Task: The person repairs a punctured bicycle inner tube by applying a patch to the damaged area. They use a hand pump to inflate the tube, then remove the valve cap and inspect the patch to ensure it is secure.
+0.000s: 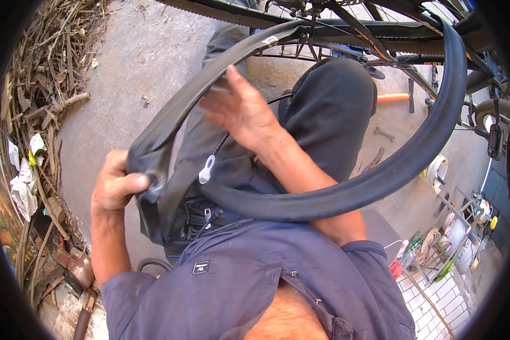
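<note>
Head view: right hand (245, 116) part-blurred; tube (345, 198) partly hides left hand (112, 187).

The rubber tube (405, 175) was black — greyer by the left hand (118, 184); rightward of the right hand (243, 119), a tool handle (392, 97) was orange; below both, the shirt (238, 269) was dusky blue.

Left grip (116, 184) is clenched, right grip (241, 113) loosely spread.

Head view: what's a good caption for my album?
Left hand grips a black rubber tube near a bicycle; right hand open.
</note>
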The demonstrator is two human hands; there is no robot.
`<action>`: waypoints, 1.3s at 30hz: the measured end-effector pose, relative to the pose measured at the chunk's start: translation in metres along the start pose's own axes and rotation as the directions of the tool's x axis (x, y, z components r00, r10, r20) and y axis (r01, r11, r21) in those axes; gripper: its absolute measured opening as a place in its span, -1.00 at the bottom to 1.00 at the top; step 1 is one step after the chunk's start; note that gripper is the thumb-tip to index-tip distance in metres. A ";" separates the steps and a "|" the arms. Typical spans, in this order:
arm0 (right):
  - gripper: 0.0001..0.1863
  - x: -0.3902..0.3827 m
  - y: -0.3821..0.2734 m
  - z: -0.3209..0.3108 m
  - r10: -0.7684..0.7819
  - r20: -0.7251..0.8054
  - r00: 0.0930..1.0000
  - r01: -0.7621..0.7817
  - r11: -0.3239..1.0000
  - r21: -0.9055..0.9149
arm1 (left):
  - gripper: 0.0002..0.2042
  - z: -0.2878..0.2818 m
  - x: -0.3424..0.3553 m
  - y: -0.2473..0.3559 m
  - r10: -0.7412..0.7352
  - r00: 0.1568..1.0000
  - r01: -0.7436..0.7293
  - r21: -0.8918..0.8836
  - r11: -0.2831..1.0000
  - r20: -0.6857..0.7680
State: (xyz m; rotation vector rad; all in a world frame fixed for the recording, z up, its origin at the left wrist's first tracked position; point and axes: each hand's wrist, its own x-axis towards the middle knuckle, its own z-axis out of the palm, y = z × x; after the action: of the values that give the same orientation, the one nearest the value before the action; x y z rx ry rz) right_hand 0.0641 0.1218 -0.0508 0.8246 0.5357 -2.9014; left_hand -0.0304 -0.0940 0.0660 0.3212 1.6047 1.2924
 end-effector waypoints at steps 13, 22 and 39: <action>-0.73 0.025 -0.028 -0.034 -0.404 -0.200 0.893 0.414 0.910 0.012 | -0.68 -0.060 -0.059 -0.008 -0.176 0.983 0.171 -0.088 0.981 -0.048; -0.87 0.015 -0.031 -0.039 -0.463 -0.206 0.862 0.455 0.886 -0.088 | -0.59 -0.069 -0.032 -0.034 -0.407 0.899 0.437 0.286 0.853 -0.162; -0.76 0.004 -0.036 -0.038 -0.446 -0.118 0.887 0.445 0.895 -0.035 | -0.56 0.045 0.189 -0.007 0.160 0.941 -0.255 0.316 0.914 0.298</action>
State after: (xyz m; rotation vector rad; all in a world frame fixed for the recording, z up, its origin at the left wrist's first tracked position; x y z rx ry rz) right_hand 0.0739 0.1692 -0.0722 1.0009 0.8499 -3.2674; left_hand -0.0774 0.0649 -0.0357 0.8755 1.5925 1.0579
